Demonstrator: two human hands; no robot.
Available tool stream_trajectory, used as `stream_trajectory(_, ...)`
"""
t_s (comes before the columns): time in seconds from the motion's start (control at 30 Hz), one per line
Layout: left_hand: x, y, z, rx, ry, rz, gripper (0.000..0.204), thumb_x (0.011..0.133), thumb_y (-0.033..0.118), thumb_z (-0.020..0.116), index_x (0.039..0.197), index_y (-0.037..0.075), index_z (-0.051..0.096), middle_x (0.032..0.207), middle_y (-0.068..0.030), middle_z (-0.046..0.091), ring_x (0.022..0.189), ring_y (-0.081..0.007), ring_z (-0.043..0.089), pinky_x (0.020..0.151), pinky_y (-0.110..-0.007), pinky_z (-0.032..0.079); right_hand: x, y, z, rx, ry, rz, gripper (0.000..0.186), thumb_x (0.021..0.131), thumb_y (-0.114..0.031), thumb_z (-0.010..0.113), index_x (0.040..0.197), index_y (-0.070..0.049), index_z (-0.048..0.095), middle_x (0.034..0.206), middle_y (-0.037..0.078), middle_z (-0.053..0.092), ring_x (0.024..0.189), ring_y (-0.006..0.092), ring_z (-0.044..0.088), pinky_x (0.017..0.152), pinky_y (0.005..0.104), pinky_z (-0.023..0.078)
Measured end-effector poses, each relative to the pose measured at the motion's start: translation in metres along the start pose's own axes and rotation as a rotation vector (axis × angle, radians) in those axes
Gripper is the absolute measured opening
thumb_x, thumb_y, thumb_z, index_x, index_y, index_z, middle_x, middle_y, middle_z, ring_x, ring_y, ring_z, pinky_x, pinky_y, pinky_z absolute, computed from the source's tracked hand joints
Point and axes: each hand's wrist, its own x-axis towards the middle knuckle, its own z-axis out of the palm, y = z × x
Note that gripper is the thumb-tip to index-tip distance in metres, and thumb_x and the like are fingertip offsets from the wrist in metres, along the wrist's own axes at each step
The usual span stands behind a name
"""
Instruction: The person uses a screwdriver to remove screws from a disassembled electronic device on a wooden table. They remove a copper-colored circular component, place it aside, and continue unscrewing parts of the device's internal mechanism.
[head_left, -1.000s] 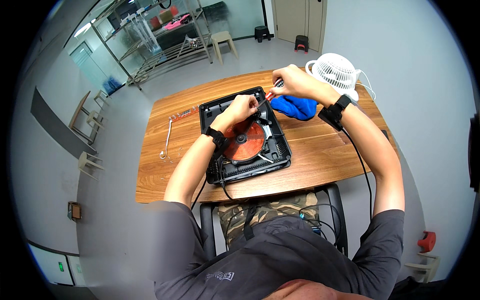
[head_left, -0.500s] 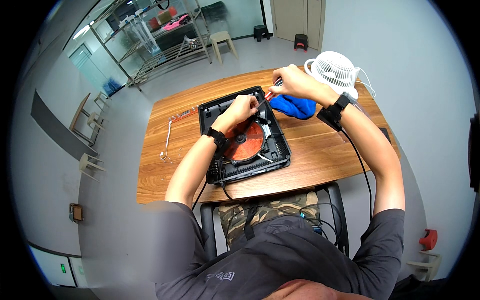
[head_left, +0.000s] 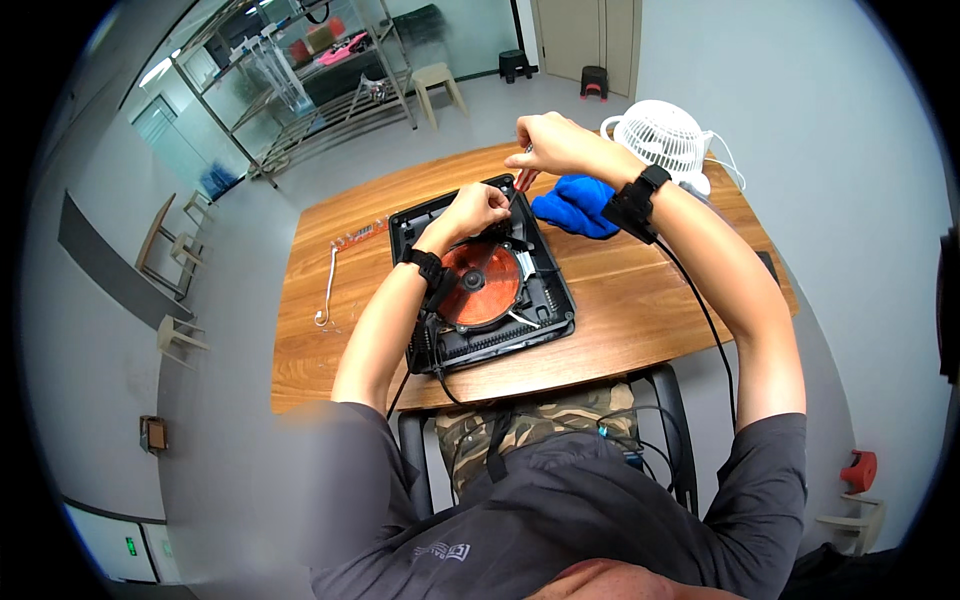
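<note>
An opened induction cooker, its black housing (head_left: 548, 327) showing a round copper coil (head_left: 487, 297), lies on the wooden table in front of me. My right hand (head_left: 550, 145) is closed around the red-and-white handle of a screwdriver (head_left: 525, 179) above the housing's far right part. The screwdriver stands steeply, shaft down; its tip is hidden. Bent over the far part of the housing, my left hand (head_left: 474, 213) has its fingers pinched together beside the shaft. What they hold, if anything, cannot be made out.
A blue cloth (head_left: 578, 208) lies crumpled right of the cooker, with a white fan (head_left: 660, 138) behind it. Left of the housing are an orange circuit strip (head_left: 360, 234) and a white cable (head_left: 328, 290). A black cord (head_left: 441, 376) leaves the cooker's near edge.
My right hand has shifted left and a little farther away, bringing the screwdriver more upright. My left hand stays pinched over the housing. The whole view has shifted slightly.
</note>
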Motion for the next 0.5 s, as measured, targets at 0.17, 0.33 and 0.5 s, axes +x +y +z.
stream_trajectory(0.17, 0.004, -0.012, 0.003, -0.239, -0.038, -0.092, 0.012, 0.086, 0.01, 0.076, 0.08, 0.001, 0.069, 0.069, -0.0011, 0.066, 0.064, -0.0093, 0.061, 0.06, -0.028, 0.05, 0.015, -0.009, -0.014, 0.259, -0.266, 0.143, 0.037, 0.092, -0.028, 0.074, 0.107, 0.005, 0.065, 0.089, 0.023, 0.073, 0.064, 0.0225, 0.073, 0.055, 0.0334, 0.058)
stream_trajectory(0.33, 0.01, -0.022, 0.004, -0.343, -0.087, -0.124, 0.012, 0.086, 0.009, 0.075, 0.079, 0.002, 0.069, 0.07, -0.0013, 0.066, 0.064, -0.0093, 0.061, 0.06, -0.027, 0.05, 0.019, -0.008, -0.009, 0.222, -0.268, 0.055, 0.036, 0.091, -0.021, 0.071, 0.111, 0.008, 0.063, 0.084, 0.022, 0.074, 0.069, 0.0254, 0.075, 0.063, 0.0368, 0.061)
stream_trajectory(0.5, 0.01, -0.019, 0.009, -0.255, -0.134, -0.104, 0.012, 0.089, 0.009, 0.071, 0.081, 0.001, 0.068, 0.074, -0.0015, 0.067, 0.069, -0.0099, 0.062, 0.065, -0.028, 0.051, 0.023, -0.017, 0.002, 0.27, -0.145, 0.081, 0.031, 0.091, -0.019, 0.07, 0.106, 0.007, 0.063, 0.084, 0.023, 0.074, 0.067, 0.0262, 0.075, 0.066, 0.0373, 0.061)
